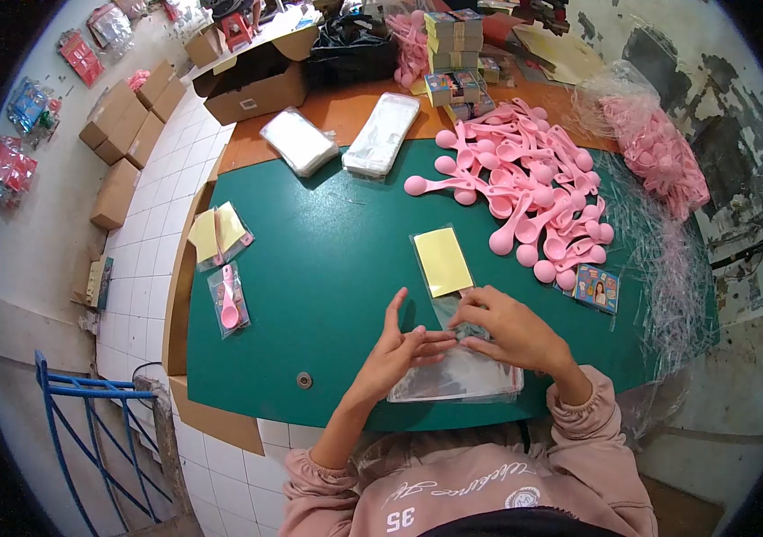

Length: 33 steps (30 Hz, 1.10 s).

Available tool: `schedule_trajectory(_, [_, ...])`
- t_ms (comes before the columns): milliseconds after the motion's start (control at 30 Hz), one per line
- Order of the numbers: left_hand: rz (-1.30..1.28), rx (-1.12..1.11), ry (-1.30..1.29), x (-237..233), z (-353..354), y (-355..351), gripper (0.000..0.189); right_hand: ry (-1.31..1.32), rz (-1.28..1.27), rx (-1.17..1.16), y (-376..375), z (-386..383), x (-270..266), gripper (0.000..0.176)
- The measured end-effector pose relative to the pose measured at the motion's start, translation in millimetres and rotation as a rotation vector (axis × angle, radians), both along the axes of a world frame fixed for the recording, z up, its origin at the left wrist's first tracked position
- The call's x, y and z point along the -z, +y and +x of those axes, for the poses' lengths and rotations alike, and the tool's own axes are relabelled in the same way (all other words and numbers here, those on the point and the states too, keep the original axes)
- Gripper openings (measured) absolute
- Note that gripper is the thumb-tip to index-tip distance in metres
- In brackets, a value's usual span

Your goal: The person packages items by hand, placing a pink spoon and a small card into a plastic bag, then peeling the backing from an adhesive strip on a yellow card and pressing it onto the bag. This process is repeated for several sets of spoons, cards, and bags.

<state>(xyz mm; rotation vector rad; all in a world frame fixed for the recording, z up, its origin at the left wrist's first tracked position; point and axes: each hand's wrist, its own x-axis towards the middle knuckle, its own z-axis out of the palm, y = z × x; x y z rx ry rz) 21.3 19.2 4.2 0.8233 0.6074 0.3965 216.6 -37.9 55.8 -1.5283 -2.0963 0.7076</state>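
In front of me lies a clear plastic bag (445, 309) with a yellow card (442, 261) in its far end. A bit of pink shows at the card's near edge. My right hand (515, 331) bends over the near end of this bag, fingers pinched on the plastic. From the other side my left hand (399, 351) reaches in, its fingers stretched out and touching the bag's near end, one finger pointing up. Beneath both hands is a stack of clear bags (453, 383) by the table's front edge.
Pink measuring spoons (524, 188) lie heaped at the right, beside a printed card (597, 288). Packed bags (220, 231) and a bagged pink spoon (230, 309) are at the left. Two bag stacks (381, 134) and bundled cards (455, 54) stand at the back. Loose plastic (668, 295) hangs over the right edge.
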Motion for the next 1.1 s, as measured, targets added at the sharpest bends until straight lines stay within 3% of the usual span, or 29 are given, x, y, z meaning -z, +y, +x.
schedule_trajectory(233, [0.039,0.013,0.074,5,4,-6,0.056,-0.134,0.009,0.015,-4,-14,17,0.022])
schedule_trajectory(467, [0.03,-0.017,0.139,-15,3,3,0.056,-0.159,0.196,-0.044,-3,-23,13,0.019])
schedule_trajectory(633, [0.263,0.032,0.126,-1,5,8,0.061,-0.164,0.314,-0.084,-2,-29,15,0.019])
schedule_trajectory(733, [0.411,-0.039,0.277,-7,7,6,0.062,-0.069,0.205,-0.144,-5,-22,11,0.014])
schedule_trajectory(800, [0.374,-0.086,0.267,-10,5,7,0.058,0.207,0.025,-0.225,-8,-6,1,0.014])
schedule_trajectory(867, [0.339,-0.131,0.258,-10,0,10,0.055,0.444,-0.241,-0.144,-11,26,-17,0.014])
schedule_trajectory(933, [0.307,0.009,0.181,-5,-6,11,0.042,0.533,-0.196,-0.14,-9,80,-16,0.015])
schedule_trajectory(967, [0.309,0.012,0.179,-3,-6,11,0.042,0.578,-0.291,0.03,-10,108,-27,0.014])
schedule_trajectory(1067, [0.241,-0.035,0.158,0,-1,6,0.031,-0.237,-0.051,0.54,-1,226,-11,0.016])
schedule_trajectory(1100, [0.212,-0.057,0.13,-2,1,6,0.03,-0.246,-0.044,0.538,-1,224,-15,0.016])
